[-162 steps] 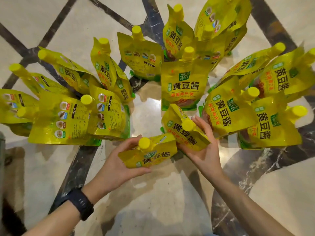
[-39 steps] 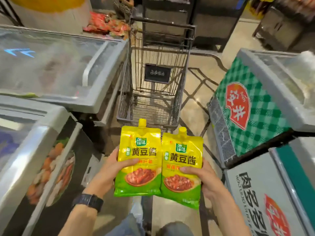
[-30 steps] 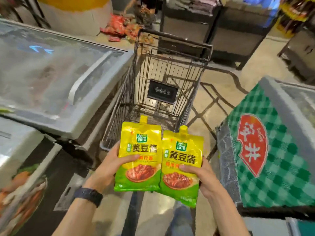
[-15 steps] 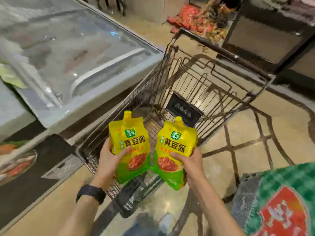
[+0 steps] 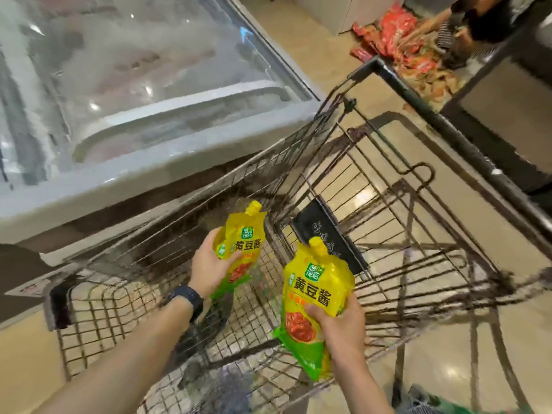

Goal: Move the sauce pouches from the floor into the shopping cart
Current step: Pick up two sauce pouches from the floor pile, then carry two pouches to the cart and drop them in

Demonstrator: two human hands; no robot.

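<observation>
A shop, plainly a supermarket aisle: a wire shopping cart (image 5: 343,222) stands on polished tile beside a glass-topped chest freezer (image 5: 143,94), and red snack packets (image 5: 400,37) lie heaped on the floor behind it.

Yellow-and-green sauce pouches (image 5: 316,294), dark wire shopping cart (image 5: 388,234), black wristband (image 5: 188,297), red packets (image 5: 400,34)

Pouches (image 5: 318,291) glossy yellow plastic film; cart (image 5: 388,264) dark bare wire metal; floor (image 5: 448,354) polished stone, reflective; freezer (image 5: 134,85) lid frosted glass.
</observation>
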